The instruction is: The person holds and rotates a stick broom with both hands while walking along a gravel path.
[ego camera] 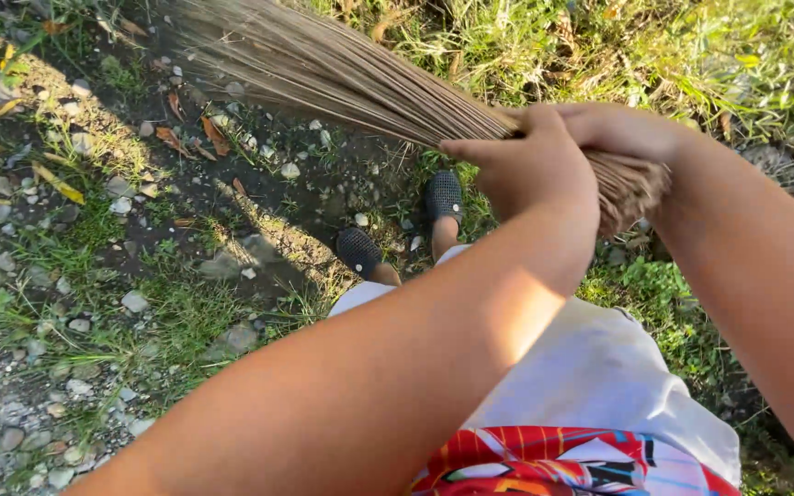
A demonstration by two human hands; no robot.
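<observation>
brown stick broom (342, 78) is gripped near its bound end by my left hand (530, 165) and right hand (622, 129), bristles fanning far left over gravel ground (94, 276)

**Both hands closed, arms reaching forward**

The 2 bare forearms stretch out ahead and meet at the wrists. The left hand (530, 165) is curled shut, knuckles up, index finger pointing left. The right hand (622, 129) wraps closed just behind it, touching.
</observation>
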